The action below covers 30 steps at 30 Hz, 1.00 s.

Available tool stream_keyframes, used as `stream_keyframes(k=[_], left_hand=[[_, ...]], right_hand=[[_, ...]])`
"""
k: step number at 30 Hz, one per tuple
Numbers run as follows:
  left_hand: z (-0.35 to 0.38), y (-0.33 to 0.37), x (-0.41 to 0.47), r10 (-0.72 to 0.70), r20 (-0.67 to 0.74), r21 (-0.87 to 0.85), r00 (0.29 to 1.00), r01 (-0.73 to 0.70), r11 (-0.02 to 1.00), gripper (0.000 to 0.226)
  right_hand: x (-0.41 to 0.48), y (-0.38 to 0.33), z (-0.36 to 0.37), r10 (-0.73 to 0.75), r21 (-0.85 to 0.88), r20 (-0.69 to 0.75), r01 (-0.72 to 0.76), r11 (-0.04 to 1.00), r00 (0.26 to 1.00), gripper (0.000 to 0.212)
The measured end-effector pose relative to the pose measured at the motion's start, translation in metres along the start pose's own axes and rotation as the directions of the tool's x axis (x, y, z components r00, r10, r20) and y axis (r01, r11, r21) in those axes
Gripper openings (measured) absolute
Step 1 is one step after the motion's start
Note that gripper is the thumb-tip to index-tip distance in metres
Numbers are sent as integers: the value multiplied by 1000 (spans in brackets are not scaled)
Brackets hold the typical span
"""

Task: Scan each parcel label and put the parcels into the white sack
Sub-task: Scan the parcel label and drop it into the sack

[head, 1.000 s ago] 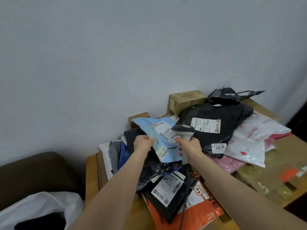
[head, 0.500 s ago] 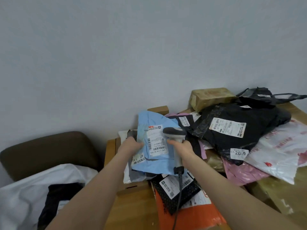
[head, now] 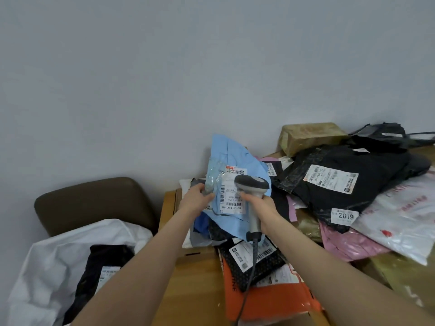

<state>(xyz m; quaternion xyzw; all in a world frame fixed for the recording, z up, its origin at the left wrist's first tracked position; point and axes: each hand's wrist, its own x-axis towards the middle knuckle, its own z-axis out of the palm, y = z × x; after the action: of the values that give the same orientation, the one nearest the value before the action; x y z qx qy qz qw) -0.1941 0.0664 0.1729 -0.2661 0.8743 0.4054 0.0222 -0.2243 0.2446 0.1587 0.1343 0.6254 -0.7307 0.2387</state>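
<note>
My left hand (head: 196,200) grips the left edge of a light blue parcel (head: 231,161), held upright above the pile with its white label (head: 231,200) facing me. My right hand (head: 261,205) holds a grey barcode scanner (head: 252,184) by its handle, the head pointing at that label. The scanner's cable hangs down over the pile. The white sack (head: 51,262) lies open at lower left with a black parcel (head: 98,267) inside it.
A wooden table (head: 195,285) carries a heap of parcels: a large black bag (head: 348,184), a white bag (head: 404,220), a pink one (head: 348,243), an orange one (head: 266,300) and a black dotted one (head: 249,260). A brown box (head: 306,135) sits by the wall. A brown seat (head: 94,201) stands behind the sack.
The blue parcel has been lifted and turned upright so its label faces me. The scanner came up to the label. My view has swung left, bringing the sack into sight.
</note>
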Motion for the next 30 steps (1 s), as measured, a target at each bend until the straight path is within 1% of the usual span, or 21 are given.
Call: stream_keyframes(k=[1,2,4,5,6,8,10,12,14,15,19,22,26,30], left_hand=[[2,2,-1,6,-1,-46,1000,-6,999,18],[3,4,-2,2,-1,-134,1000,-2,991,16],[4,8,-5,-17,-1,-333,1000,16,943,15],[5,9,-6,-30,-11,-418,999,23,908,11],[5,11,-7,-53,-27,-499,998,32,866,12],[10,15,-11,-120,-35,-645,992,69,761,21],[14,20,-17,-177,15,-739,984,131,661,30],[20,20,-18,-223,89,-743,971,213,634,35],[23,16,-21,-262,115,-711,958,264,652,25],[24,13,-22,-277,112,-701,954,273,659,23],[14,0,-24,-259,62,-732,964,220,645,37],[1,-9,-26,-248,27,-758,968,182,626,37],[-5,-13,-31,-279,-5,-780,960,170,603,35],[0,-14,-34,-334,-61,-784,941,162,600,34]], right_hand=[[-2,-1,0,0,1,9,0,1000,1000,27],[-4,-2,0,-5,-1,15,5,1000,1000,27],[-8,-4,-1,-25,6,23,25,1000,999,25],[-10,-5,-2,-35,12,28,35,999,999,23],[-12,-6,-3,-43,17,38,43,999,998,21],[-17,-7,-4,-50,27,61,48,998,997,19],[-20,-6,-4,-57,43,78,54,998,995,23],[-22,-5,-4,-63,40,87,59,997,994,30],[-23,-4,-6,-61,20,86,60,998,994,35],[-25,-4,-8,-66,18,82,65,998,994,35],[-45,2,-14,-71,46,0,71,996,997,21],[-67,14,-21,-67,-12,-36,67,998,997,18],[-94,27,-18,-56,-86,10,57,995,998,17],[-115,34,-10,-57,-122,64,64,990,996,13]])
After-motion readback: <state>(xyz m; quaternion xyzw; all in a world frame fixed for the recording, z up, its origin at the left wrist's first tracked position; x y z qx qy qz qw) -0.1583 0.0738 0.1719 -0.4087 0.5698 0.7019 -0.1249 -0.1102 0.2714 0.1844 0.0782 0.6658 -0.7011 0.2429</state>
